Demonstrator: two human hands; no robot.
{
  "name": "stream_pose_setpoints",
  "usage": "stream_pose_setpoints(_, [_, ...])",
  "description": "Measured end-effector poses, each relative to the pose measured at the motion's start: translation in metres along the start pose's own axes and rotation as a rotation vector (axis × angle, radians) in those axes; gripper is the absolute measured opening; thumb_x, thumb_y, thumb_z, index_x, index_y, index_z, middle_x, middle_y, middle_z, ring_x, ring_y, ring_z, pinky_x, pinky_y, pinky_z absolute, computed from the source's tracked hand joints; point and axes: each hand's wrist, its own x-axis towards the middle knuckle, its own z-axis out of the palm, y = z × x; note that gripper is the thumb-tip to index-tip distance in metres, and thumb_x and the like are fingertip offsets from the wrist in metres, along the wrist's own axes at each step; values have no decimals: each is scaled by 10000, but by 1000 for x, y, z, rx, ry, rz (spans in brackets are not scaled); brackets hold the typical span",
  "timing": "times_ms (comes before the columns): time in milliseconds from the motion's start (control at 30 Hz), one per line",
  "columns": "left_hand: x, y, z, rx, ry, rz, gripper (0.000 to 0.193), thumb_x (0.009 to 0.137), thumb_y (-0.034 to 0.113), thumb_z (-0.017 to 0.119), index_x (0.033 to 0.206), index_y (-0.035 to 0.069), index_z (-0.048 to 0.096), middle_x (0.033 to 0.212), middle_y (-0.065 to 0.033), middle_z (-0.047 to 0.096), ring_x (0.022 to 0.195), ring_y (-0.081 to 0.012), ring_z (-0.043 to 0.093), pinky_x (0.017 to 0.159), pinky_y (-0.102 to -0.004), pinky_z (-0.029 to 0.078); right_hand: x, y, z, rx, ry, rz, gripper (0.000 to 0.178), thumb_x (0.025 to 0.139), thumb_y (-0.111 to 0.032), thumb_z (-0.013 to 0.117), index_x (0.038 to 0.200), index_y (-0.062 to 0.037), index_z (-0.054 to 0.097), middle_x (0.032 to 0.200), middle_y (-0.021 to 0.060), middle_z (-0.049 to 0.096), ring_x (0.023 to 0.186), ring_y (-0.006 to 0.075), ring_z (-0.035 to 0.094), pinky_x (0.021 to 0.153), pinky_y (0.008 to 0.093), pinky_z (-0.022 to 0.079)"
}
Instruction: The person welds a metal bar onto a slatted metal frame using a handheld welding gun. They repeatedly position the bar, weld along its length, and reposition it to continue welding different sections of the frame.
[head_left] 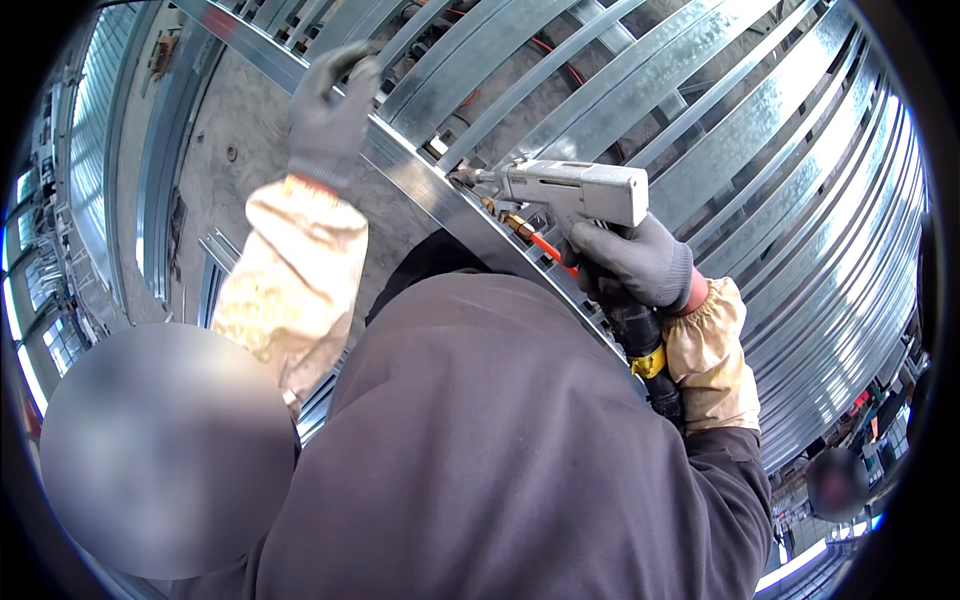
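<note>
My right hand [635, 260], in a grey glove and tan cuff, is closed round the grip of a silver pistol-shaped air tool [575, 185]. The tool's nose points left and meets or nearly meets the galvanized steel rail [425, 180] where a crosspiece joins it; I cannot tell whether they touch. Brass fittings and an orange hose [543, 245] run below the tool body. Under the grip hangs a black cylinder [635, 325] with a yellow band. My left hand [330, 115], gloved likewise, is raised over the rail, fingers curved and apart, with nothing visible in it.
Several parallel steel members [690, 60] stretch from the rail toward the far right. Concrete floor [235, 130] shows beyond the rail, with more long steel profiles [165, 170] at the left. Red and orange lines [575, 75] lie beneath the frame. A blurred round area covers the lower left.
</note>
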Motion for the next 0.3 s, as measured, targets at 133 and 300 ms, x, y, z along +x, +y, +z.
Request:
stream_pose_setpoints(133, [-51, -41, -39, -39, 269, -144, 209, 986, 141, 682, 1166, 36, 686, 957, 19, 680, 716, -22, 554, 630, -172, 449, 1, -1, -1, -56, -10, -29, 474, 991, -284, 641, 1346, 17, 552, 883, 40, 681, 649, 83, 622, 546, 234, 489])
stream_pose_setpoints(300, [-106, -129, -74, 165, 286, -47, 199, 967, 143, 706, 1149, 61, 702, 917, -11, 691, 724, -75, 608, 664, -191, 518, -1, -8, 5, -121, -2, -24, 493, 992, -287, 639, 1371, 13, 543, 881, 39, 683, 651, 78, 618, 546, 228, 490])
